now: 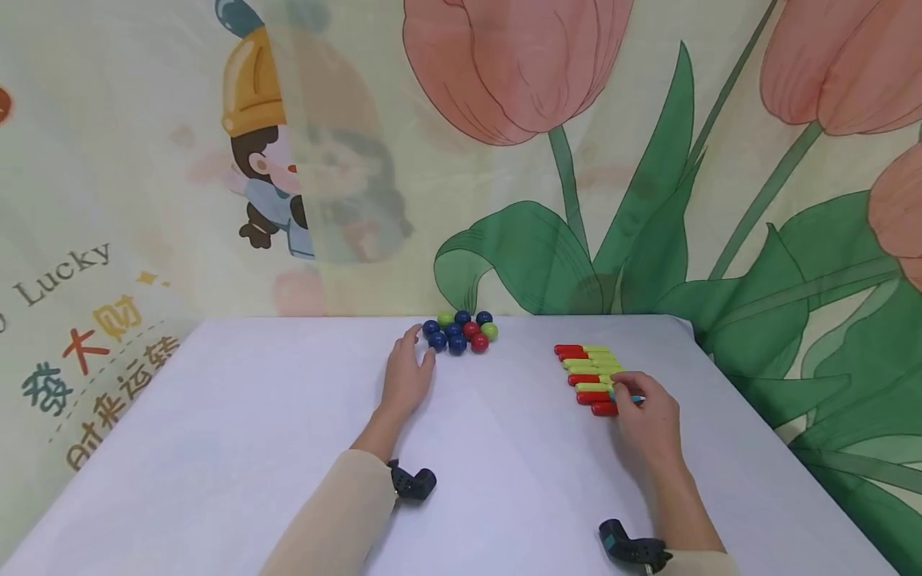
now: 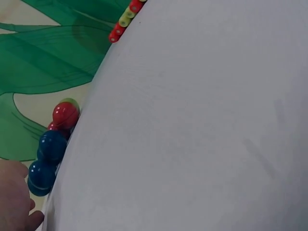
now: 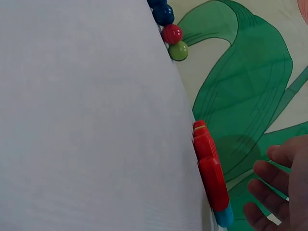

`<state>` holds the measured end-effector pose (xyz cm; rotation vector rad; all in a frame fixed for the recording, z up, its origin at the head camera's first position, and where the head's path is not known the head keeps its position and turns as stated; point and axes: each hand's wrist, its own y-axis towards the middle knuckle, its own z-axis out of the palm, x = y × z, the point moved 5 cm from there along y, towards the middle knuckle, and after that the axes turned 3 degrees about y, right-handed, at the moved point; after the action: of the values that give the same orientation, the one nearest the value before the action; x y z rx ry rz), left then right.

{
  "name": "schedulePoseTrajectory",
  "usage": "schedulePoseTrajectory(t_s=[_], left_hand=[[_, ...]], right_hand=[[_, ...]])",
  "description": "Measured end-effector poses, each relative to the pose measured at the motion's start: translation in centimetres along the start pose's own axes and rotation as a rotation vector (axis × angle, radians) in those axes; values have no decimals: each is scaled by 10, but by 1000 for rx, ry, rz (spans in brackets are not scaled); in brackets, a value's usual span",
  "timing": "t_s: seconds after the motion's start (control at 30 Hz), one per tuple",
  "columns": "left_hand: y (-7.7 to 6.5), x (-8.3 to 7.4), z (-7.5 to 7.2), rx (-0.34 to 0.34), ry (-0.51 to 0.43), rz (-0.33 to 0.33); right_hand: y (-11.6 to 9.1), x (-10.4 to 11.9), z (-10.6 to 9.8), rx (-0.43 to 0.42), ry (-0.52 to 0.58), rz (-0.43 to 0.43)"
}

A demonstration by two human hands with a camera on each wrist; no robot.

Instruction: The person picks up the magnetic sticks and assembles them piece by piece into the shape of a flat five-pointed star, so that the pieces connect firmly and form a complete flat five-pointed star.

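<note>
On the far part of the table a cluster of shiny balls (image 1: 457, 330) in dark blue, red and light green sits together. My left hand (image 1: 406, 376) is at the left side of that cluster, thumb and fingers spread, fingertips right at the nearest blue balls (image 2: 41, 175). Farther right, several short rounded sticks (image 1: 587, 374), red and yellow-green, lie side by side in a slanting row. Over the near right end of this row is my right hand (image 1: 651, 420), its fingers loosely bent and spread, covering some stick ends. A light-blue end (image 3: 224, 216) shows beyond the nearest red stick (image 3: 214, 183).
A white cloth (image 1: 497, 456) covers the table. Behind it hangs a backdrop (image 1: 360, 160) printed with tulips, leaves and a cartoon figure. Each wrist wears a small black camera, such as the left one (image 1: 414, 484).
</note>
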<state>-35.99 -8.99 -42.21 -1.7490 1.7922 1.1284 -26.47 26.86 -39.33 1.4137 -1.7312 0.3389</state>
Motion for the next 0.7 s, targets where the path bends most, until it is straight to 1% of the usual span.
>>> schedulePoseTrajectory(t_s=[0.17,0.27,0.37,0.47,0.7], left_hand=[[6,-3,8,-29,17,46],[7,-3,10,-35,71,70],[8,-5,10,-39,129,89],[8,-8,11,-40,161,82],[12,-11,13,-33,197,33]], right_hand=[[3,-13,0,112,-60,26],[4,-16,2,156,-90,36],[5,-18,2,176,-100,46],[5,-18,2,192,-109,42],[4,-24,7,250,-124,53]])
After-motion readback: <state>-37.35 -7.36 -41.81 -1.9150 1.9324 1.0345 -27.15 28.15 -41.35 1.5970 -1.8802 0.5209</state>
